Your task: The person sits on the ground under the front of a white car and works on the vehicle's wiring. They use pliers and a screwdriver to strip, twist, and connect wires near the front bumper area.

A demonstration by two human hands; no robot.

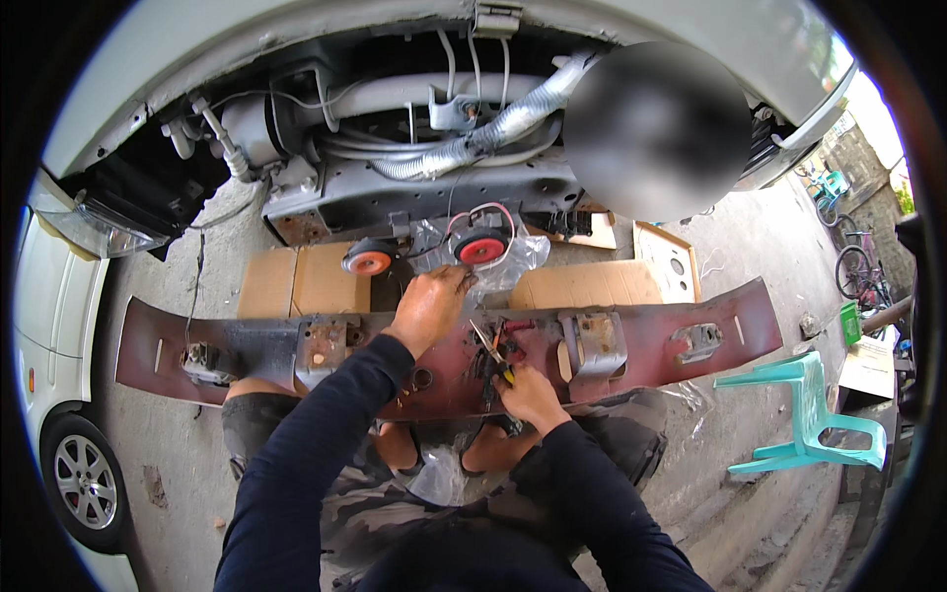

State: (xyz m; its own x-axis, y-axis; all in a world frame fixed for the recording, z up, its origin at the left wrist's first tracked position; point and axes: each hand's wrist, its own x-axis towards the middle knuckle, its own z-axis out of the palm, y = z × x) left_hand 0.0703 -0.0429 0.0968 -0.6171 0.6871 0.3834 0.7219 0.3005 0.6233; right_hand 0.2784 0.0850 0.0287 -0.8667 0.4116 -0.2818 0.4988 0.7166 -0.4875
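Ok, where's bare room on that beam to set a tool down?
Free: the red beam between its two right brackets, and its far left end. Crowded: the middle, where the left hand, right hand and pliers work.

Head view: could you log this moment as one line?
left hand resting on dark red bumper beam | right hand gripping pliers over beam | two red horns behind
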